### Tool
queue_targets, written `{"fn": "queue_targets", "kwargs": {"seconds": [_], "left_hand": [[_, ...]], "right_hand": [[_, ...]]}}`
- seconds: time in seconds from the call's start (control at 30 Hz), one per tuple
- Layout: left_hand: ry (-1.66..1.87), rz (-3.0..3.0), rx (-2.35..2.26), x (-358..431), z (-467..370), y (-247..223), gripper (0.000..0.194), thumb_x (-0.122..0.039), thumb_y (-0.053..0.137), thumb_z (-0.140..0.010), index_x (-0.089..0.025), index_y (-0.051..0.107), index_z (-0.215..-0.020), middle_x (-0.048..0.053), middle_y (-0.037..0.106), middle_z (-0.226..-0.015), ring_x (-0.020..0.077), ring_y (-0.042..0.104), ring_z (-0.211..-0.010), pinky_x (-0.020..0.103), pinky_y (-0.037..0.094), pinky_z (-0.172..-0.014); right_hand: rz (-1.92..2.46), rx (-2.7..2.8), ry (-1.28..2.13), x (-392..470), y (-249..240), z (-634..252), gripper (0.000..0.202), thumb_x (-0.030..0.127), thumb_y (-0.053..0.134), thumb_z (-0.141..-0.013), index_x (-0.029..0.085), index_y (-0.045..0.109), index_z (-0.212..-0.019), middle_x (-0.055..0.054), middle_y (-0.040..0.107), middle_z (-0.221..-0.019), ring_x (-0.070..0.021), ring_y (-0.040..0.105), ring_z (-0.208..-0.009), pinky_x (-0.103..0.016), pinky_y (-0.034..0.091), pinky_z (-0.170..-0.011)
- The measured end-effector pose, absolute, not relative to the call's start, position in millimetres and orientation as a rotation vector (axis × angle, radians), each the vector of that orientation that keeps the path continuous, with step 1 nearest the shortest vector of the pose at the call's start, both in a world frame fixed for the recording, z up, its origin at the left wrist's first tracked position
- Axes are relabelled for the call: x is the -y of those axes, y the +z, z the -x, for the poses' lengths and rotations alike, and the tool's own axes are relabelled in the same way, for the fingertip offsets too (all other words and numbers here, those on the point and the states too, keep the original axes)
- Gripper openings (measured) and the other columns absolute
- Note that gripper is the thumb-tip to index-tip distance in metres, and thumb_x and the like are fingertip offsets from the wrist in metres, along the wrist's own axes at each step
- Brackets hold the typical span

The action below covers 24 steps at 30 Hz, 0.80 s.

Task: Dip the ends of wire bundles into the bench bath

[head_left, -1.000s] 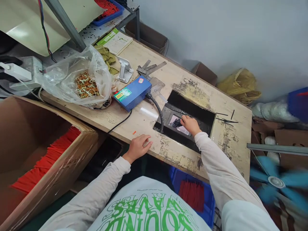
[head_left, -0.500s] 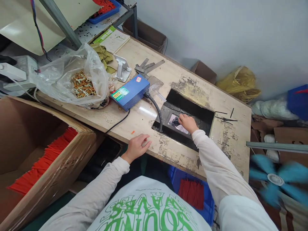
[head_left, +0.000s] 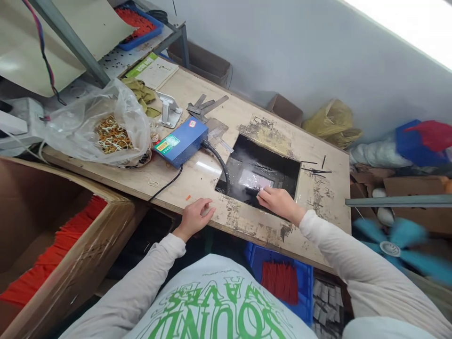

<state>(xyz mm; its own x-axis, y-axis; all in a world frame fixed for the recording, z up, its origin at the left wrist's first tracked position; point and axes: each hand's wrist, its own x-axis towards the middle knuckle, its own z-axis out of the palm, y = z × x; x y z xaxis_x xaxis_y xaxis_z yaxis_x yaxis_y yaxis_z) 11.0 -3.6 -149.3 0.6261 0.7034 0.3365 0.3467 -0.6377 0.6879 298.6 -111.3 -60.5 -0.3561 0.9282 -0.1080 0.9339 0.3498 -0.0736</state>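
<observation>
My right hand hovers over the near edge of a rectangular opening in the bench, fingertips pinched together. Whatever lies between those fingertips is too small or hidden to make out. Just beyond them, a shiny silvery rectangular surface sits down inside the opening, with faint smoke above it. My left hand rests at the front edge of the bench, fingers loosely curled, thumb apart, holding nothing. A small orange piece lies close to it.
A blue box feeds a black ribbed conduit into the opening. Thin black strips lie at right. A plastic bag of small loops stands left, beside a carton of red strands. A fan spins at right.
My right hand has drawn back from above the shiny surface toward the near edge of the opening. Smoke now shows there. My left hand stays by the bench edge; the view has shifted.
</observation>
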Motion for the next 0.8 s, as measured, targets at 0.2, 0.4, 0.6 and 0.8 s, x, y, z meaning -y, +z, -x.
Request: {"fn": "queue_targets", "kwargs": {"seconds": [0.2,0.4,0.6,0.8], "left_hand": [[0.773,-2.237,-0.832,3,-10,-148,0.019,-0.03,0.058,-0.088,-0.017,0.059,-0.102,-0.001,0.061,-0.075,0.0074,0.044,-0.049,0.022,0.043,-0.055],[0.749,-2.215,-0.859,4,-10,-147,0.02,-0.031,0.057,-0.088,-0.017,0.059,-0.102,-0.001,0.061,-0.075,0.0067,0.043,-0.049,0.022,0.043,-0.055],[0.734,-2.23,-0.869,3,-11,-146,0.019,-0.031,0.057,-0.087,-0.017,0.06,-0.1,-0.001,0.061,-0.074,0.0069,0.044,-0.049,0.022,0.044,-0.055],[0.786,-2.261,-0.858,3,-13,-144,0.016,-0.028,0.058,-0.087,-0.016,0.059,-0.099,-0.002,0.06,-0.071,0.0062,0.043,-0.048,0.021,0.043,-0.053]], "right_hand": [[-2.005,-2.483,-0.098,103,-62,-328,0.03,0.03,0.04,-0.098,0.018,0.059,-0.079,-0.003,0.061,-0.073,-0.0118,0.05,-0.059,-0.025,0.027,-0.055],[-2.607,-2.139,-0.174,95,-95,-376,0.025,0.036,0.043,-0.094,0.02,0.059,-0.082,-0.005,0.065,-0.076,-0.0168,0.059,-0.069,-0.025,0.036,-0.062],[-2.736,-1.812,-0.232,82,-129,-392,0.023,0.034,0.044,-0.092,0.018,0.06,-0.087,-0.008,0.069,-0.08,-0.0201,0.061,-0.071,-0.027,0.035,-0.064],[-2.617,-1.71,-0.25,70,-146,-400,0.022,0.032,0.045,-0.093,0.018,0.06,-0.096,-0.01,0.071,-0.088,-0.0212,0.062,-0.075,-0.027,0.033,-0.064]]}}
